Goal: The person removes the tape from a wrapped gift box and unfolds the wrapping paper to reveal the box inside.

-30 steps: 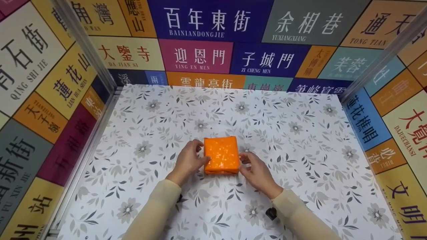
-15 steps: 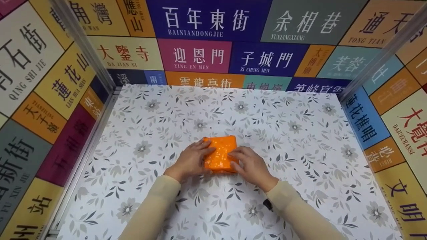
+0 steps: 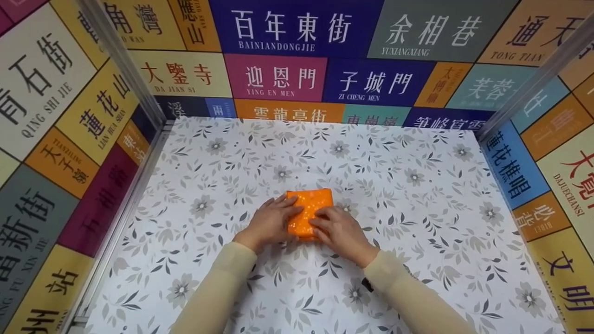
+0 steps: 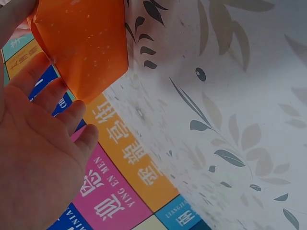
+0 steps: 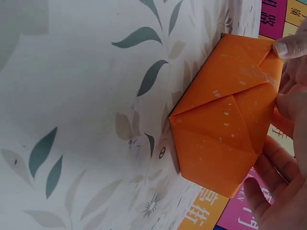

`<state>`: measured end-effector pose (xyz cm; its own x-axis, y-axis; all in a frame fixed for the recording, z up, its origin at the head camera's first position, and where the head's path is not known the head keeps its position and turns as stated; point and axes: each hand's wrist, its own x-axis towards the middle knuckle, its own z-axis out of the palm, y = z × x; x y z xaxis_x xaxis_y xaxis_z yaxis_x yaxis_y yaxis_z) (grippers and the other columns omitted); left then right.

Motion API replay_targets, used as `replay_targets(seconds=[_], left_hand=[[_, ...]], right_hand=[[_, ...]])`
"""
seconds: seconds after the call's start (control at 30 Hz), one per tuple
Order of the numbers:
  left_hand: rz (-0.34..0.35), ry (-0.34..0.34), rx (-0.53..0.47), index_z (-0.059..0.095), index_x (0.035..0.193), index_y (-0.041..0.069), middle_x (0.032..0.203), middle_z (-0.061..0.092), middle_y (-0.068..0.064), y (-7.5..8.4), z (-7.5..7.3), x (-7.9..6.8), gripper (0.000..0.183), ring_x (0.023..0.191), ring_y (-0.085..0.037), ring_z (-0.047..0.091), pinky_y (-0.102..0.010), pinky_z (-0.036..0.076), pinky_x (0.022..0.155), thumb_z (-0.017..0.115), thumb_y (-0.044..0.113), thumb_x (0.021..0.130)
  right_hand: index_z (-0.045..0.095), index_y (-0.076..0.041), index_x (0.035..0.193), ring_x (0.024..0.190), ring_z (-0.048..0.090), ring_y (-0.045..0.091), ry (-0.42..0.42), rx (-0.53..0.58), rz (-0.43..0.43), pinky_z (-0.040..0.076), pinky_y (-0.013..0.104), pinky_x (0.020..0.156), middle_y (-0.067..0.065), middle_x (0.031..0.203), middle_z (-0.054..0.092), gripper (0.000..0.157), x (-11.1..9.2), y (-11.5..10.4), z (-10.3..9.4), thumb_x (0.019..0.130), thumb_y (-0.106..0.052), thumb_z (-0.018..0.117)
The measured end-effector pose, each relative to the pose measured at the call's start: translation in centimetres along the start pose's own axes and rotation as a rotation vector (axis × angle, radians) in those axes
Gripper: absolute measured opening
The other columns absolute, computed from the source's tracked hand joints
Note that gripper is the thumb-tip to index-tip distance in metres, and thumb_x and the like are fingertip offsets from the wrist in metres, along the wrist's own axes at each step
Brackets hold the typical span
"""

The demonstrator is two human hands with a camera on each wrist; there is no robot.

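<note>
A square parcel wrapped in orange, gold-flecked paper (image 3: 310,199) lies on the table in the head view. Across its left edge reaches my left hand (image 3: 269,220), with fingertips on the top; in the left wrist view its other fingers spread loosely by the parcel (image 4: 86,43). From the right, my right hand (image 3: 343,232) lays its fingertips on the top, over the right part. Folded paper flaps show on the near end of the parcel (image 5: 225,115) in the right wrist view, with a thumb (image 5: 283,49) at the upper edge and loosely bent fingers (image 5: 276,165) beside it.
White paper with grey flowers and leaves covers the table (image 3: 394,153). Colourful panels with Chinese street names form a back wall (image 3: 297,41) and side walls, with metal posts (image 3: 127,65) at the corners. A small black object (image 3: 367,284) shows under my right sleeve.
Both hands have moved from the parcel's sides onto its top. The right hand has slid further left over it in the last half second. The parcel stays in about the same place.
</note>
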<state>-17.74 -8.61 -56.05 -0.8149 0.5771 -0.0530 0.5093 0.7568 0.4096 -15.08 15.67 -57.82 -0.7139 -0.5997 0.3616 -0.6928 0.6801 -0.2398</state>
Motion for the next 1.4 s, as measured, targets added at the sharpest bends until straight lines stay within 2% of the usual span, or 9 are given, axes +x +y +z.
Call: replay_targets(seconds=[0.47,0.7,1.1,1.4], left_hand=[[0.013,0.003,0.004,0.051,0.147,0.019,0.159,0.034,-0.004,-0.1,0.2,0.0,0.080,0.147,-0.029,0.024,-0.051,0.020,0.117,0.082,0.046,0.078],[0.008,-0.003,0.017,0.051,0.148,0.019,0.160,0.032,-0.003,-0.1,0.1,0.0,0.081,0.148,-0.028,0.023,-0.050,0.019,0.118,0.081,0.049,0.079],[0.013,0.001,0.003,0.051,0.148,0.020,0.160,0.033,-0.001,-0.1,0.2,0.1,0.081,0.148,-0.028,0.024,-0.050,0.019,0.118,0.080,0.051,0.079],[-0.002,-0.009,-0.020,0.050,0.149,0.021,0.160,0.031,-0.001,-0.2,0.1,0.0,0.082,0.148,-0.027,0.021,-0.050,0.018,0.118,0.081,0.050,0.078]], right_hand=[[0.078,-0.012,0.108,0.103,0.060,0.022,0.103,0.033,-0.117,0.052,0.038,0.089,0.006,0.111,0.065,0.022,-0.4,-0.3,0.4,0.086,-0.016,0.079],[0.075,-0.013,0.095,0.104,0.059,0.020,0.108,0.050,-0.088,0.051,0.037,0.090,0.004,0.112,0.066,0.011,-0.1,-0.6,0.3,0.085,-0.016,0.079],[0.072,-0.016,0.091,0.100,0.059,0.017,0.055,0.040,-0.008,0.049,0.034,0.091,-0.003,0.106,0.065,0.008,-0.1,-1.2,-0.2,0.085,-0.017,0.077],[0.071,-0.014,0.090,0.097,0.059,0.017,0.108,0.065,-0.046,0.050,0.033,0.088,-0.003,0.102,0.065,0.011,-1.1,-1.6,-0.3,0.083,-0.017,0.079]])
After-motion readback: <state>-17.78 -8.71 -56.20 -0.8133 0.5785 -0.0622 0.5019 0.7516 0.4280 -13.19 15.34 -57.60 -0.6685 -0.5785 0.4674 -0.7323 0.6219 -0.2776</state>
